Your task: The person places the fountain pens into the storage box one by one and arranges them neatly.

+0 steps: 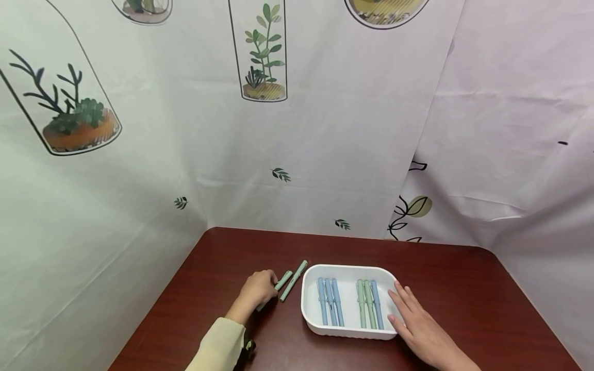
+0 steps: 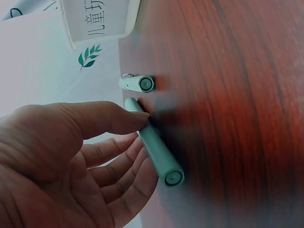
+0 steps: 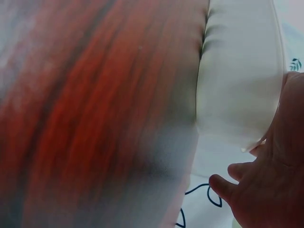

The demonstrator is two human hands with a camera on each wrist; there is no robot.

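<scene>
My left hand (image 1: 257, 289) pinches a light green pen (image 2: 161, 156) between thumb and fingers, low over the table left of the tray. Whether that pen still touches the wood, I cannot tell. Just beyond it lies a second green pen (image 1: 294, 281), slanted on the table. My right hand (image 1: 422, 327), its fingers extended, touches the right end of a white tray (image 1: 347, 291). Inside the tray, a group of blue pens (image 1: 330, 302) lies on the left; two green pens (image 1: 365, 304) and one blue pen (image 1: 377, 305) lie side by side farther right.
The dark red wood-grain table (image 1: 223, 257) reaches back to a white cloth (image 1: 325, 154) printed with plants, which also hangs along the left and right sides. Dark printed characters (image 2: 94, 18) mark the tray's outer wall in the left wrist view.
</scene>
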